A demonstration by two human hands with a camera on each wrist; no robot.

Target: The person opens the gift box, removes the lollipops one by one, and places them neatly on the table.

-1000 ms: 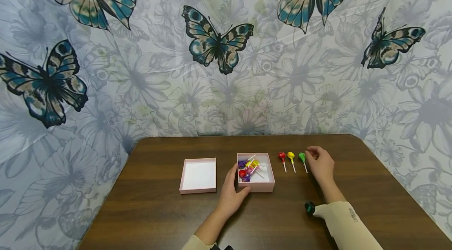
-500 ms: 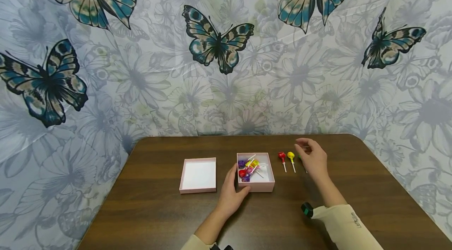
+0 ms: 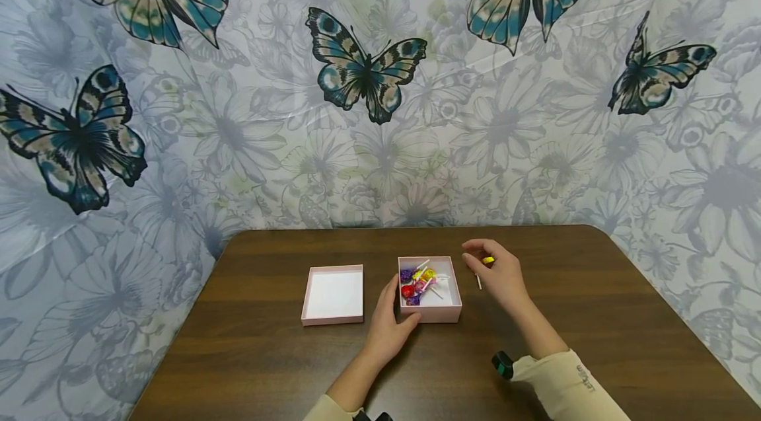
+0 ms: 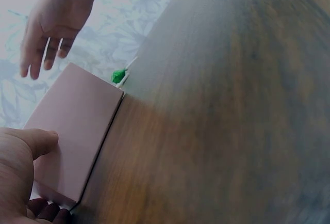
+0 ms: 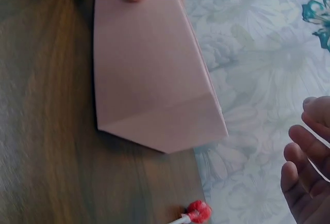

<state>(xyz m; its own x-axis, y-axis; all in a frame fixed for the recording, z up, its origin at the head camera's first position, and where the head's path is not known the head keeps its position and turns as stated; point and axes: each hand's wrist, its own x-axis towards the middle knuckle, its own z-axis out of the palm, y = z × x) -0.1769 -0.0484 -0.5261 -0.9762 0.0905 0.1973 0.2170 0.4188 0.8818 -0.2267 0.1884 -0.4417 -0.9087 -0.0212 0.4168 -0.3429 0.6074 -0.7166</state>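
A pink box (image 3: 440, 315) stands on the table, with several wrapped lollipops (image 3: 421, 283) in its white inside. My left hand (image 3: 383, 335) grips its near left corner, thumb on the front wall and fingers along the left side. Right of the box, my right hand (image 3: 501, 279) hovers with relaxed, bent fingers and nothing in them. It partly covers a yellow lollipop (image 3: 488, 260) and a red lollipop (image 5: 198, 211). A green lollipop (image 4: 118, 76) shows past the box in the left wrist view; in the head view the right hand hides it.
Left of the box lies a shallow pink lid (image 3: 333, 295), its white inside facing up. The brown wooden table (image 3: 250, 368) ends at a wall covering (image 3: 267, 163) with butterflies and flowers. A black wrist device (image 3: 502, 365) sits at the right sleeve.
My right hand has moved left from beside the green lollipop, passing over it to the yellow and red ones. My left hand and the box have stayed in place.
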